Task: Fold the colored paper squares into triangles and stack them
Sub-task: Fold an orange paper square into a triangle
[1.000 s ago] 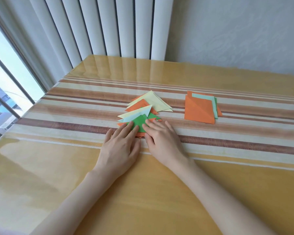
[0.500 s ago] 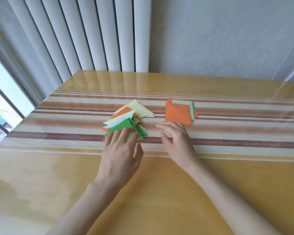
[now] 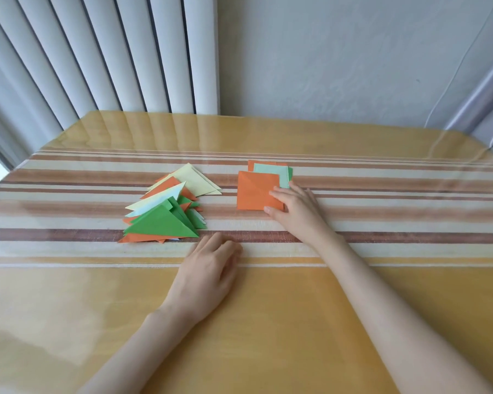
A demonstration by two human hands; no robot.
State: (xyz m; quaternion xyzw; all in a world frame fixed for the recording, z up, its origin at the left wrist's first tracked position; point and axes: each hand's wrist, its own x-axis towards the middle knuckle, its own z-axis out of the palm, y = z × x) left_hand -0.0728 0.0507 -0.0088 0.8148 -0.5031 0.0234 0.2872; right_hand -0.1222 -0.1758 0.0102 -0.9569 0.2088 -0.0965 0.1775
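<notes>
Both hands idle-ish: right hand (image 3: 293, 207), fingers flat, touches the orange square (image 3: 254, 191) at 1 o'clock — I'd say to slide it off; left hand (image 3: 211, 265) rests loose, empty.

No words to read here

The folded paper triangles (image 3: 161, 223), the paper squares (image 3: 256, 191) and the striped worktop (image 3: 382, 177) show only plain colors. No letters, numbers or signs can be read on them.
</notes>
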